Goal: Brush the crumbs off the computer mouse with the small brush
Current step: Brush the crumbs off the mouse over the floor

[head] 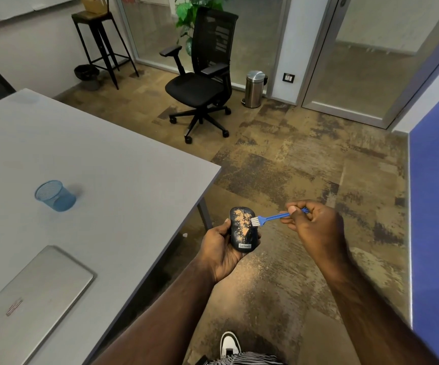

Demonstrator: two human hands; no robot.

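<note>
My left hand (222, 250) cradles a black computer mouse (240, 239) from below, held over the floor just past the table's corner. Orange-brown crumbs cover the mouse's upper half. My right hand (315, 227) pinches the handle of a small blue brush (273, 217) between thumb and fingers. The brush's white bristles touch the right side of the mouse's crumb-covered top.
A grey table (107, 159) at left carries a blue mesh cup (55, 196) and a shut silver laptop (28, 299). Scattered crumbs lie on the carpet (255, 270) below the mouse. A black office chair (202, 83), a steel bin (254, 88) and a blue wall panel (437, 219) stand around.
</note>
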